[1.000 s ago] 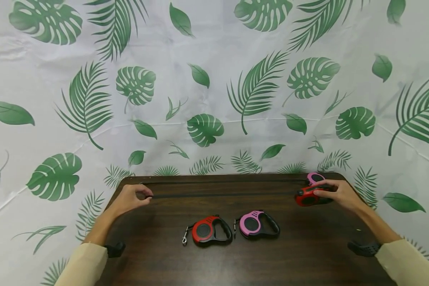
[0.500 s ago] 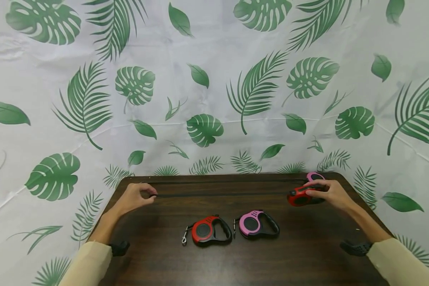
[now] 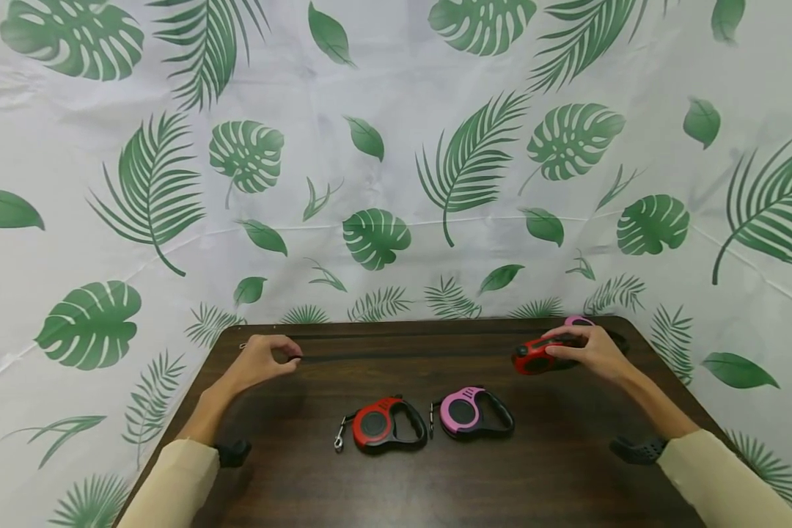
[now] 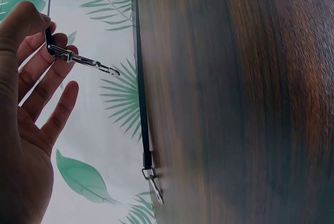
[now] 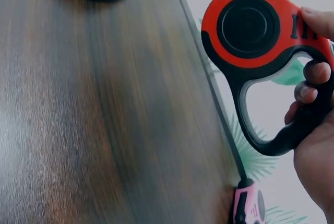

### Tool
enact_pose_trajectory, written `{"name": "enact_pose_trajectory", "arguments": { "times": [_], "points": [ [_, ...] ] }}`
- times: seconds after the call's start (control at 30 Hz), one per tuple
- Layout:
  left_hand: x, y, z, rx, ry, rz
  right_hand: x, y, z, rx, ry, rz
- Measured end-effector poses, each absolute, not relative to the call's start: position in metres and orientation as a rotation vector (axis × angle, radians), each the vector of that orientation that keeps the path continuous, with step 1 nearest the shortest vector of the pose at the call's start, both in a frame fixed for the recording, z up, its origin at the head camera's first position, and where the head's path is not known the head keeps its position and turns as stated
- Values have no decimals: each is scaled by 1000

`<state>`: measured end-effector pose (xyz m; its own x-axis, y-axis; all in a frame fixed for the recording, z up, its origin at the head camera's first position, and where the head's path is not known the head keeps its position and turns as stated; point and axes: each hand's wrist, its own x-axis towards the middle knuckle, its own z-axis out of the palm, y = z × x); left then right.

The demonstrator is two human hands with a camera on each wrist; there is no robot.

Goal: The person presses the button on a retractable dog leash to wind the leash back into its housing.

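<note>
We grip the red leash housing point(image 3: 536, 356) with our right hand point(image 3: 590, 352), fingers curled around its handle, while our left hand point(image 3: 259, 361) pinches the strap's metal clip point(image 4: 78, 59) at thumb and fingertips, keeping the black strap point(image 3: 402, 358) stretched between them.

Bright, even light fills the scene, with only faint soft shadows under the forearms on the dark desk point(image 3: 435, 477). A dull sheen lies across the near part of the wood. The head view bows outward at its edges. Both wrist views show the wood grain smeared, while the hands stay fairly sharp.
</note>
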<state>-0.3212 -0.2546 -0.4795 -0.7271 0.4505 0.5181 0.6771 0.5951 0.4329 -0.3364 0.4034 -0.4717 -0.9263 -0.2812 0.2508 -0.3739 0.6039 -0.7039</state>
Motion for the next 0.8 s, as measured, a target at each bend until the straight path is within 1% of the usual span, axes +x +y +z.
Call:
{"name": "enact_pose_trajectory", "arguments": {
  "times": [0.23,0.53,0.8],
  "points": [
    [-323,-246,-480,-951,-2419,-907,-340,392,-471,616,-2661,1273],
    [-324,-237,-478,-929,-2455,-932,-344,383,-471,625,-2672,1318],
    [-328,-227,-479,-972,-2406,-936,-347,373,-475,662,-2607,1386]
  ]
}}
